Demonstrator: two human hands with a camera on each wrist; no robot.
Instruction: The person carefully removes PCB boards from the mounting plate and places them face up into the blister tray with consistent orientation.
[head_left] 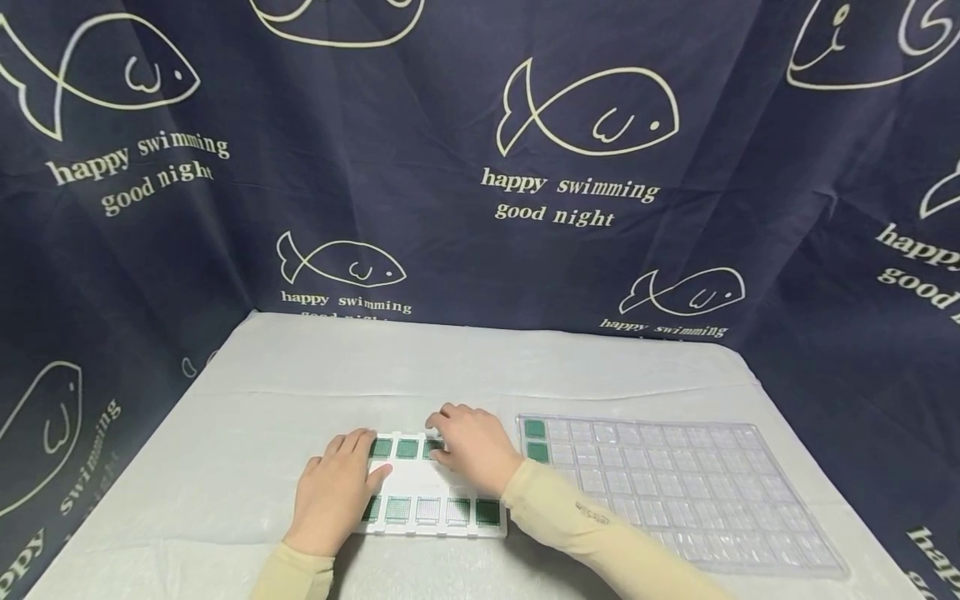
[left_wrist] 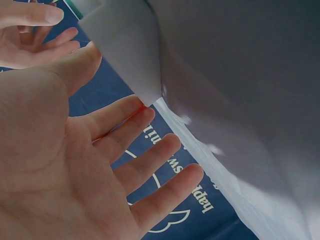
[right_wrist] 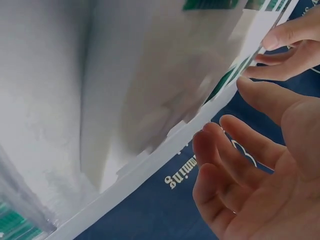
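Observation:
Both hands are at a white tray (head_left: pixel 416 473) with two rows of square slots, most showing green gridded square pieces (head_left: pixel 398 509). Across the tray's left end lies my left hand (head_left: pixel 330 492), its thumb on the top face and its other fingers along the edge. My left fingers (left_wrist: pixel 160 160) look nearly straight in the left wrist view. Over the far right part is my right hand (head_left: pixel 480 446), thumb at a green piece in the far row, fingers loosely bent. I see nothing between its thumb and fingertips. This hand hides the far row's right slots.
Right of the white tray lies a clear plastic compartment tray (head_left: pixel 660 479), with green squares (head_left: pixel 537 452) in two compartments of its left column. Both trays are on a pale-covered table (head_left: pixel 420 367). A dark blue fish-print cloth (head_left: pixel 450 167) stands behind and around it.

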